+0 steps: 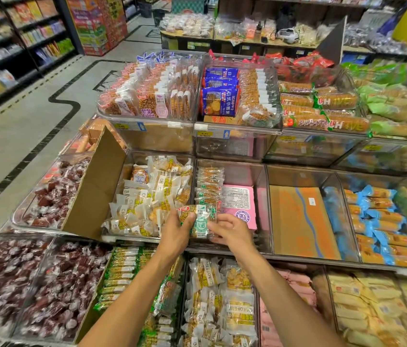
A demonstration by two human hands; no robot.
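Note:
Both my hands meet over the middle tier of a clear acrylic snack display. My left hand [176, 230] grips a stack of green-labelled snack packets [201, 221] from the left, fingers curled over its top. My right hand [232, 230] holds the same stack from the right side, thumb and fingers curled round its edge. The stack sits at the front of a bin [262, 204] that holds a row of the same green packets [208, 182] behind it and a pink box [241, 205] beside it.
A tilted cardboard divider [97, 186] stands left of a bin of white-and-yellow packets [152, 196]. Dark red candies [34, 279] fill the left bins. An orange carton [300, 221] and blue-wrapped snacks [377, 221] lie right. Higher bins [237, 126] rise behind; the aisle floor [22, 116] is at left.

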